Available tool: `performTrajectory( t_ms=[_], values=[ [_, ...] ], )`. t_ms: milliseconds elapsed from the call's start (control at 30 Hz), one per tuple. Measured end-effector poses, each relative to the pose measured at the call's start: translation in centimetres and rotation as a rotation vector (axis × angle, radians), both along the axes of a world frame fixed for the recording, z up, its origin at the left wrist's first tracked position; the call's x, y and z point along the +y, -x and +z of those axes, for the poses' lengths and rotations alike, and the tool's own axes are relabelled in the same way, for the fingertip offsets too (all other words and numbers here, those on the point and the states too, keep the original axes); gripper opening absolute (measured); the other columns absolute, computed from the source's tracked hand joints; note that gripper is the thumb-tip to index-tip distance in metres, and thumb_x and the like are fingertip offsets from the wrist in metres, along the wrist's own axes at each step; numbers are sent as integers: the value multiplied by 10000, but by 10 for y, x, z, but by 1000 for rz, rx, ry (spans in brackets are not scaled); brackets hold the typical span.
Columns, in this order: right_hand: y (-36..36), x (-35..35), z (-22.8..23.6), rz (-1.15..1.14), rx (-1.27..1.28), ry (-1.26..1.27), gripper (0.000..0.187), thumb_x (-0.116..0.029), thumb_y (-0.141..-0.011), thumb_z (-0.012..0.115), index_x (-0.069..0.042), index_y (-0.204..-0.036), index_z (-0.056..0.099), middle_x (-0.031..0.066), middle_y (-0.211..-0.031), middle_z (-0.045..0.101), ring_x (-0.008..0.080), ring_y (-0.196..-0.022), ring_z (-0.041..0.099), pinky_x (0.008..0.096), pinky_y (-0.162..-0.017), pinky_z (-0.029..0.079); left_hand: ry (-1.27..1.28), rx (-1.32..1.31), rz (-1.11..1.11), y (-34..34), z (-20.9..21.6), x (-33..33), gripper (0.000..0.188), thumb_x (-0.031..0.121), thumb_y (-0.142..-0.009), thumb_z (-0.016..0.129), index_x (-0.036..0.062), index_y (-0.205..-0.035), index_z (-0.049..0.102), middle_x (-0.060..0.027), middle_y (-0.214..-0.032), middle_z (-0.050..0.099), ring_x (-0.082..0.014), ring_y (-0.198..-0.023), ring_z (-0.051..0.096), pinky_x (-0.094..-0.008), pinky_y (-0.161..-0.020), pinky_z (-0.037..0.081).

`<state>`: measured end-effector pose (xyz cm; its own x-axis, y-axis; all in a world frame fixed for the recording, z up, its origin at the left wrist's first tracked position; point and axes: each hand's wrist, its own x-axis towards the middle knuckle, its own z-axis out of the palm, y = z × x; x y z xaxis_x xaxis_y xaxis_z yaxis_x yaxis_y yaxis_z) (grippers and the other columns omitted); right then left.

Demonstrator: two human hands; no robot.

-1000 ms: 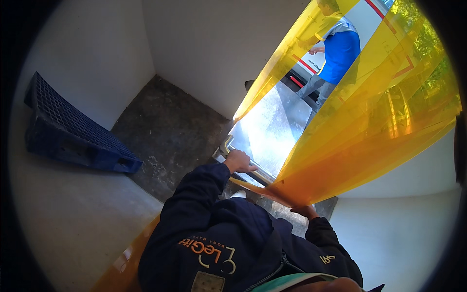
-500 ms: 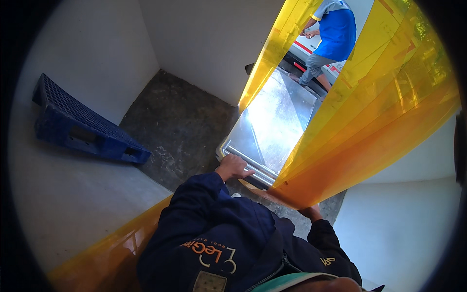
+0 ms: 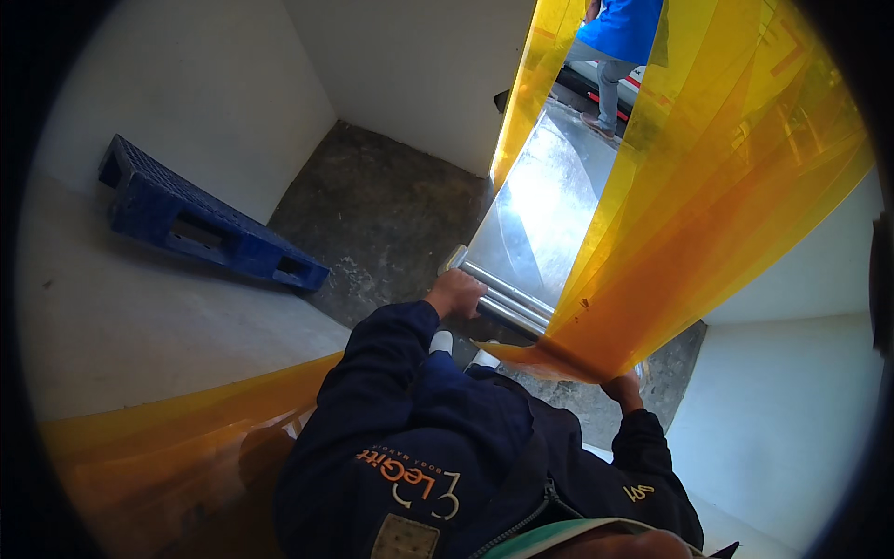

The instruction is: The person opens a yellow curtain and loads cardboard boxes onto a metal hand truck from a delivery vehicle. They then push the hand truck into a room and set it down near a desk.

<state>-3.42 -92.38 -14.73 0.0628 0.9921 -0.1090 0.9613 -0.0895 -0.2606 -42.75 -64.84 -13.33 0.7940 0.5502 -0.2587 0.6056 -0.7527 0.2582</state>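
Note:
My left hand [image 3: 456, 294] is wrapped round the end of a tubular metal rail [image 3: 517, 300] on the near side of a metal cart. The cart's flat, shiny top [image 3: 545, 200] stretches away from me through a gap in a yellow plastic strip curtain [image 3: 670, 252]. My right hand [image 3: 622, 389] is closed at the curtain's lower right edge. The curtain partly covers its fingers, and what they grip is hidden. Strips drape over the right part of the cart and its rail.
A blue plastic pallet [image 3: 209, 224] leans on the left wall. Beyond the gap, a person in a blue shirt [image 3: 622, 30] stands by a vehicle [image 3: 585, 82]. More yellow strip [image 3: 186, 419] hangs at lower left. White walls [image 3: 792, 401] flank the dark concrete floor [image 3: 372, 200].
My view has shifted, so the pallet sits further right. The cart's rail is closer to my right hand's level, still held by my left hand. The person beyond has changed stance.

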Motion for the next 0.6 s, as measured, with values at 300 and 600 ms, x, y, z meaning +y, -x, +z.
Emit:
performTrajectory(
  t_ms=[300,600],
  values=[
    [66,-36,12,-44,61,110,367,-286,-856,630,-123,-1185,630,170,-1122,658,382,-1032,617,458,-826,507,-28,-54,-33,54,-12,-20,349,408,-657,763,137,-866,694,-115,-847,714,-288,-833,699,-420,-758,541],
    [112,-55,11,-14,115,213,368,-292,-883,612,-121,-1208,611,162,-1164,644,367,-1079,601,441,-858,494,47,177,-43,82,1,-20,342,396,-634,782,147,-862,728,-94,-871,721,-282,-847,700,-418,-771,541]
  ],
)
